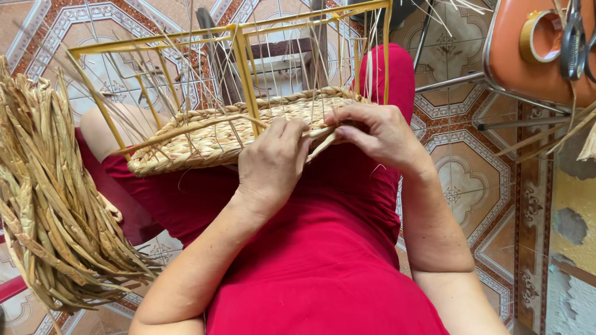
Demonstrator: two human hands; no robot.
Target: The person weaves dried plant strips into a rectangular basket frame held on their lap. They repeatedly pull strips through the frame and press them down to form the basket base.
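Looking down, we find no packages, labels or signs in view. On the orange chair seat at upper right lie a roll of tan tape and dark scissors. A thick bundle of dried straw strands hangs at far left, beside the lap. Patterned floor tiles surround the seat.

A woven straw basket base rests across the lap on the red garment, fitted around a yellow metal frame. Its long axis runs left to right, rising slightly toward the right; thin upright stakes stand up from it through the frame.

Our left hand presses on the near rim, fingers curled and clenched on a flat straw strand that runs leftward along the rim. Our right hand sits just beside it, fingers pinching the rim weave at the right end. Both hands partly hide the near edge, so the exact strand under the right fingers cannot be told.
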